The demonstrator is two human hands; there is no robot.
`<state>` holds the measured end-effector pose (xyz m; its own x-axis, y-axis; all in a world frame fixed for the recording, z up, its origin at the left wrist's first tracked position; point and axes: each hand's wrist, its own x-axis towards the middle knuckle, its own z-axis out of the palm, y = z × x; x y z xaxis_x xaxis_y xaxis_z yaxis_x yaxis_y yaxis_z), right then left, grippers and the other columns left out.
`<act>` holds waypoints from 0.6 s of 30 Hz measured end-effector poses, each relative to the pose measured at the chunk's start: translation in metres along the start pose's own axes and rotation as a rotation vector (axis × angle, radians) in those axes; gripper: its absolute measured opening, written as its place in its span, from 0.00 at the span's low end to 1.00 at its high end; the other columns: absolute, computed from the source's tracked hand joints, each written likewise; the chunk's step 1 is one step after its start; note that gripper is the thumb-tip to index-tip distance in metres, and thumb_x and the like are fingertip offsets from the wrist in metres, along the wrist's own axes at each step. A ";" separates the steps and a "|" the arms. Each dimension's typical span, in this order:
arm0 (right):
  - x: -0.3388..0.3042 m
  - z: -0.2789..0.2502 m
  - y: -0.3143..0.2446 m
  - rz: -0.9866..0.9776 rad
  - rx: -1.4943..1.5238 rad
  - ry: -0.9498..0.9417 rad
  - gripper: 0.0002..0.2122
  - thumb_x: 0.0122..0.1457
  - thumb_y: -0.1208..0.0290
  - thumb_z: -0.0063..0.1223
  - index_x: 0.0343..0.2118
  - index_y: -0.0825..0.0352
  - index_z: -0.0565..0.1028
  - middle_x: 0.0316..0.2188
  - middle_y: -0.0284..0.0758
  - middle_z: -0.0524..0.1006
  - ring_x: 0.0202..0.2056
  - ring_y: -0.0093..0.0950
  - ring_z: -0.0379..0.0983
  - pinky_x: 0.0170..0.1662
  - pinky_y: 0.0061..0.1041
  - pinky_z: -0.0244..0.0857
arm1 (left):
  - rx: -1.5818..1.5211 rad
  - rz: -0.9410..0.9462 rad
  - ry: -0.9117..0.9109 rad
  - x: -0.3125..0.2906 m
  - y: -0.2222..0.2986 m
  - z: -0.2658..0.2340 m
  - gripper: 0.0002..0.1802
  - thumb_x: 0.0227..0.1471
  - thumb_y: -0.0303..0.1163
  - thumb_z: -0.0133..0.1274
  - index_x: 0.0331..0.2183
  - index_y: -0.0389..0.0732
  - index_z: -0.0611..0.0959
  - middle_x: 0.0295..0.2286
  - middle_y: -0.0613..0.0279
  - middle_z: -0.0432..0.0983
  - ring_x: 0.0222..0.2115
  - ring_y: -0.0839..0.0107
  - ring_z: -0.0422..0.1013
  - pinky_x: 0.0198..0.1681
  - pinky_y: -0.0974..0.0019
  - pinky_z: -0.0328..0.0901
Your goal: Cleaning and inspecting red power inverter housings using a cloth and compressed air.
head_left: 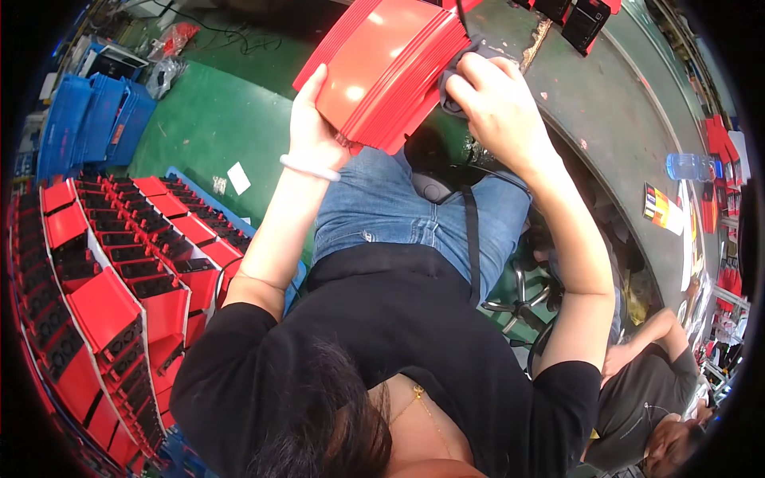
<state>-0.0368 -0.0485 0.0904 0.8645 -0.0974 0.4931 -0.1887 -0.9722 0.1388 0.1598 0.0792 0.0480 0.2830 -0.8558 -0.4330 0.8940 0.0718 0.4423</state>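
Red box-shaped casing with ribbed edges is held up above the blue denim jeans, between both hands, its ribs slanting from lower left to upper right. The left hand is nearer, gripping its lower left corner, thumb on the face, other fingers hidden. From the right hand, curled around a dark grey cloth at the casing's right end, it lies leftward.
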 end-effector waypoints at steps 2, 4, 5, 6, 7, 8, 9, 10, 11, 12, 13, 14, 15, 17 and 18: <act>0.002 0.005 -0.005 -0.057 0.057 -0.024 0.05 0.48 0.73 0.48 0.28 0.65 0.69 0.29 0.34 0.68 0.36 0.30 0.69 0.42 0.29 0.61 | -0.013 -0.009 0.024 -0.001 0.002 0.003 0.28 0.57 0.50 0.45 0.52 0.42 0.72 0.47 0.56 0.73 0.45 0.59 0.72 0.47 0.53 0.68; 0.003 0.014 -0.023 -0.057 0.192 0.019 0.06 0.44 0.74 0.50 0.27 0.64 0.68 0.28 0.35 0.68 0.35 0.33 0.68 0.43 0.32 0.62 | -0.029 -0.017 0.048 0.001 0.004 0.003 0.28 0.56 0.51 0.45 0.51 0.42 0.73 0.46 0.56 0.73 0.44 0.60 0.72 0.45 0.53 0.70; 0.002 0.019 -0.034 -0.062 0.248 -0.002 0.06 0.44 0.73 0.50 0.26 0.64 0.68 0.28 0.34 0.67 0.35 0.32 0.68 0.42 0.32 0.62 | -0.034 -0.007 0.050 0.003 0.004 0.001 0.28 0.55 0.52 0.46 0.50 0.43 0.73 0.45 0.57 0.74 0.43 0.60 0.73 0.44 0.54 0.70; 0.002 0.023 -0.050 -0.075 0.346 0.028 0.05 0.44 0.72 0.49 0.24 0.64 0.67 0.26 0.34 0.66 0.32 0.32 0.67 0.38 0.32 0.62 | -0.039 0.003 0.051 0.005 0.004 0.000 0.27 0.55 0.52 0.46 0.49 0.43 0.74 0.44 0.57 0.75 0.42 0.60 0.73 0.43 0.54 0.71; -0.001 0.028 -0.064 -0.104 0.398 -0.008 0.05 0.44 0.71 0.49 0.22 0.63 0.67 0.24 0.33 0.65 0.30 0.32 0.67 0.34 0.31 0.61 | -0.038 0.004 0.048 0.005 0.004 -0.001 0.27 0.55 0.52 0.46 0.49 0.43 0.74 0.44 0.57 0.75 0.42 0.60 0.73 0.43 0.54 0.71; 0.000 0.026 -0.080 -0.171 0.477 -0.119 0.05 0.45 0.70 0.50 0.21 0.63 0.66 0.23 0.33 0.64 0.28 0.33 0.65 0.32 0.30 0.61 | -0.044 -0.003 0.085 0.006 0.006 -0.003 0.27 0.55 0.52 0.46 0.49 0.44 0.75 0.44 0.58 0.75 0.42 0.61 0.73 0.43 0.53 0.71; -0.015 0.036 -0.099 -0.169 0.614 -0.201 0.05 0.45 0.70 0.50 0.22 0.63 0.67 0.24 0.34 0.65 0.28 0.33 0.65 0.32 0.30 0.61 | -0.045 -0.015 0.110 0.010 0.008 -0.001 0.26 0.55 0.51 0.46 0.49 0.44 0.75 0.44 0.58 0.75 0.42 0.61 0.73 0.43 0.53 0.71; -0.022 0.037 -0.114 -0.117 0.694 -0.281 0.04 0.44 0.73 0.50 0.23 0.63 0.68 0.25 0.34 0.65 0.28 0.34 0.65 0.34 0.31 0.62 | -0.066 -0.023 0.205 0.009 0.007 0.005 0.26 0.54 0.51 0.48 0.48 0.45 0.75 0.44 0.57 0.75 0.43 0.60 0.73 0.44 0.52 0.70; -0.027 0.042 -0.121 -0.067 0.823 -0.297 0.06 0.42 0.78 0.50 0.25 0.63 0.69 0.27 0.35 0.66 0.30 0.36 0.67 0.35 0.33 0.63 | -0.060 -0.019 0.197 0.008 0.008 0.002 0.26 0.54 0.51 0.48 0.48 0.45 0.75 0.44 0.57 0.75 0.43 0.60 0.73 0.44 0.52 0.70; -0.032 0.045 -0.121 0.026 0.929 -0.272 0.06 0.42 0.80 0.48 0.26 0.64 0.69 0.28 0.36 0.67 0.30 0.37 0.68 0.35 0.32 0.64 | -0.160 -0.073 0.019 0.008 0.009 -0.007 0.26 0.53 0.51 0.48 0.49 0.44 0.75 0.44 0.56 0.75 0.43 0.59 0.72 0.44 0.51 0.69; -0.033 0.045 -0.116 0.110 1.033 -0.244 0.07 0.42 0.81 0.47 0.26 0.64 0.69 0.29 0.37 0.68 0.31 0.39 0.69 0.34 0.31 0.64 | -0.257 -0.120 -0.163 0.011 0.014 -0.015 0.26 0.53 0.50 0.48 0.49 0.44 0.75 0.44 0.56 0.75 0.44 0.57 0.72 0.45 0.50 0.68; -0.030 0.035 -0.109 0.293 1.184 -0.279 0.10 0.38 0.86 0.44 0.26 0.66 0.69 0.29 0.37 0.68 0.33 0.38 0.70 0.36 0.31 0.65 | -0.312 -0.160 -0.224 0.012 0.017 -0.021 0.27 0.53 0.49 0.48 0.49 0.42 0.75 0.45 0.53 0.74 0.44 0.54 0.71 0.47 0.49 0.67; -0.029 0.031 -0.100 0.376 1.335 -0.168 0.10 0.37 0.87 0.42 0.25 0.68 0.68 0.29 0.37 0.68 0.33 0.36 0.70 0.37 0.30 0.66 | -0.306 -0.148 -0.228 0.013 0.020 -0.024 0.27 0.53 0.49 0.48 0.49 0.42 0.75 0.45 0.53 0.74 0.44 0.54 0.71 0.47 0.49 0.67; -0.035 0.032 -0.083 0.444 1.353 -0.074 0.10 0.38 0.84 0.43 0.27 0.69 0.68 0.29 0.38 0.67 0.34 0.34 0.67 0.40 0.27 0.63 | -0.259 -0.185 -0.260 0.010 0.022 -0.025 0.26 0.54 0.47 0.47 0.49 0.41 0.75 0.45 0.52 0.74 0.45 0.53 0.71 0.48 0.48 0.66; -0.038 0.033 -0.077 0.458 1.422 0.013 0.10 0.40 0.82 0.46 0.30 0.70 0.68 0.30 0.37 0.66 0.35 0.31 0.65 0.42 0.25 0.61 | -0.253 -0.182 -0.264 0.012 0.021 -0.025 0.26 0.54 0.47 0.47 0.49 0.41 0.75 0.45 0.52 0.74 0.45 0.53 0.71 0.48 0.48 0.66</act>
<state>-0.0401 0.0233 0.0328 0.8517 -0.4491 0.2699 0.1713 -0.2481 -0.9535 0.1905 0.0838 0.0321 0.0426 -0.9658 -0.2556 0.9878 0.0023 0.1560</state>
